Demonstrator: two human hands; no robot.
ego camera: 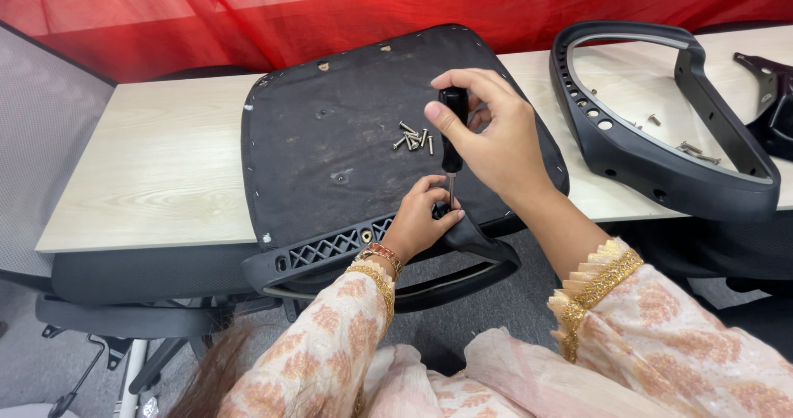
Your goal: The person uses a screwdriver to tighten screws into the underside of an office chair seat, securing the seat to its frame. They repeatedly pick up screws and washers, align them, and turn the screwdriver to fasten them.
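Left hand (417, 220) pinches shaft tip of black-handled screwdriver (452, 133) at front edge of black upturned chair seat (330, 149), on table's near edge. Right hand (487, 129) clamped round handle. Risk, imo: tip slips off, jabs fingers; loose silver screws (413, 140) roll off.

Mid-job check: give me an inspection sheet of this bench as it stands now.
Surface: pale wood-grain table, seat base overhanging its near edge.
Job's things: black screwdriver upright over the upturned chair seat base; black armrest at the near edge.
Clutter: loose screws on the seat base; a second black armrest frame with screws inside it.
Grips: right hand wraps the screwdriver handle; left hand steadies its tip.
Cables: nothing seen.
Surroundings: red fabric behind; grey mesh panel left; chair base on the floor.
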